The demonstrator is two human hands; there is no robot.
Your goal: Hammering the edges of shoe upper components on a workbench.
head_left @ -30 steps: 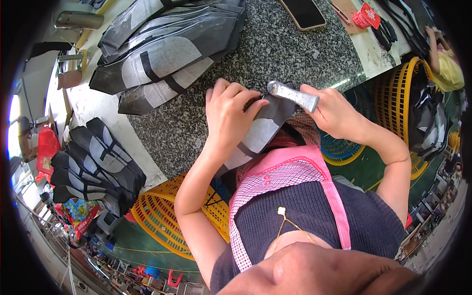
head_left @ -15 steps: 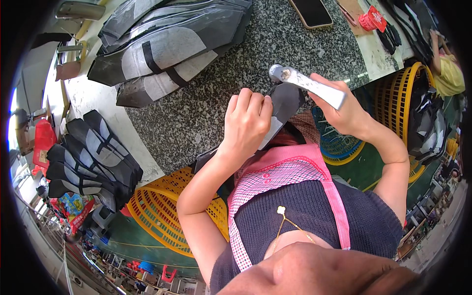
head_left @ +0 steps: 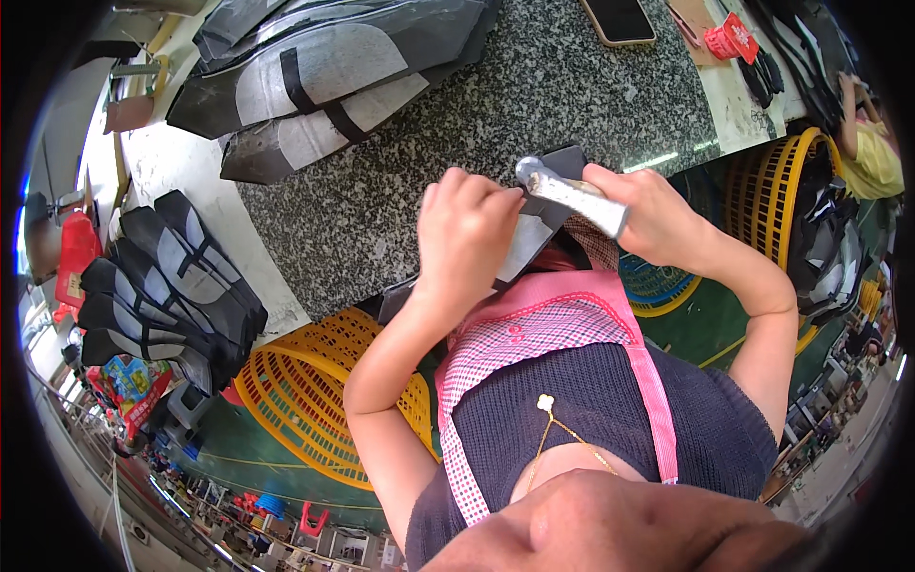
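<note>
from the head view, my left hand [head_left: 464, 238] presses down flat, fingers together, on a dark grey cut piece of material [head_left: 534, 234] that lies at the near edge of the speckled granite surface [head_left: 429, 143], hanging a little over that edge toward my pink apron [head_left: 562, 324]. my right hand [head_left: 653, 214] is clamped around the handle of a metal hammer [head_left: 570, 194], its silvery head resting on or just above the same piece, just beside my left fingertips; i cannot tell whether it touches. the two hands are close together with the piece under both.

toward the far left corner of the surface sits a big stack of black and grey cut panels [head_left: 324, 67]. a phone [head_left: 618, 19] lies face up at the far edge, and a small red thing [head_left: 732, 40] sits near the far right corner. off the left edge, more dark panels [head_left: 162, 286] are fanned out on a lower white ledge. a yellow plastic basket [head_left: 305, 391] stands below the near edge by my left elbow, and another yellow basket [head_left: 782, 200] stands to my right.
</note>
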